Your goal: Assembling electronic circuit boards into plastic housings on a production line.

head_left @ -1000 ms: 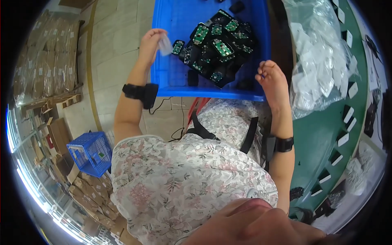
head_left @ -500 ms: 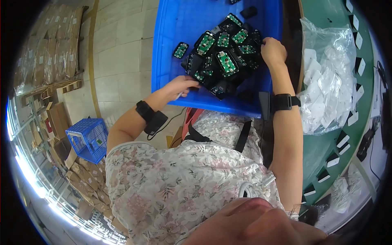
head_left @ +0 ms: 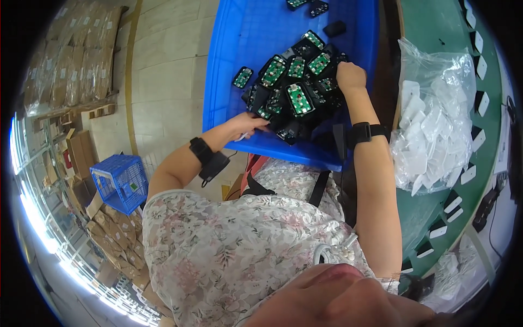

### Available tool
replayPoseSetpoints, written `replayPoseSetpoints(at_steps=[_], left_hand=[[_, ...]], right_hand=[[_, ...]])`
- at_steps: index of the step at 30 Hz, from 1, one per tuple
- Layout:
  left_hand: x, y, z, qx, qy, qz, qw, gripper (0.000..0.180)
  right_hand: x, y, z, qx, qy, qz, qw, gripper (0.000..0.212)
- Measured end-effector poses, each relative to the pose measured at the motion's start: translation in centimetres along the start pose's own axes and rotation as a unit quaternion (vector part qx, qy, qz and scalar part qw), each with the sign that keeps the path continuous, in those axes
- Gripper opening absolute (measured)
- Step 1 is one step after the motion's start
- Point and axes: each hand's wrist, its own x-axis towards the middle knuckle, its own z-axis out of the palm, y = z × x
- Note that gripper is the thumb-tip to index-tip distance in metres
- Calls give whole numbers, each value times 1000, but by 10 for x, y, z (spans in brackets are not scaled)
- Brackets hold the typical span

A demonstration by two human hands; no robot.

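Observation:
A heap of small black-cased units with green circuit boards (head_left: pixel 298 99) lies in a blue plastic bin (head_left: pixel 226 60). My left hand (head_left: pixel 245 126) reaches over the bin's near left edge to the lower left of the heap. Its fingers are drawn together at the nearest units, with a narrow white strip at the fingers; what they grip is hidden. On the heap's right side my right hand (head_left: pixel 352 76) is curled, knuckles up. Its fingertips are out of sight against the units. One unit (head_left: pixel 243 77) lies apart at the left, and a black piece (head_left: pixel 334 29) lies beyond the heap.
To the right, a green table (head_left: pixel 430 22) holds a clear bag of white plastic covers (head_left: pixel 430 120) and a row of white-and-black pieces (head_left: pixel 481 103) along its far edge. A blue crate (head_left: pixel 121 182) stands on the floor at left, near wrapped cartons (head_left: pixel 76 60).
My right hand has moved left and slightly nearer, closer in against the heap. My left hand has dropped a little nearer to me. The view has shifted slightly.

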Motion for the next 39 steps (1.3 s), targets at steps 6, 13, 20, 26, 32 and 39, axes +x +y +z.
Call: replayPoseSetpoints(at_steps=[6,13,20,26,32,39], left_hand=[[23,-16,19,-83,84,9,993,18],[30,-27,7,-102,190,55,975,15],[22,-14,-15,31,207,148,967,21],[7,-1,-35,178,220,196,939,31],[-25,0,-58,240,285,219,902,37],[-125,38,-49,186,276,279,901,25]], right_hand=[[1,3,14,-27,10,-1,1000,20],[-12,4,12,8,45,-27,999,20],[-23,3,4,40,71,-33,996,21],[-42,2,-17,57,41,-9,997,22],[-61,-8,-30,73,81,-35,993,22],[-108,-6,-95,117,130,-81,981,15]])
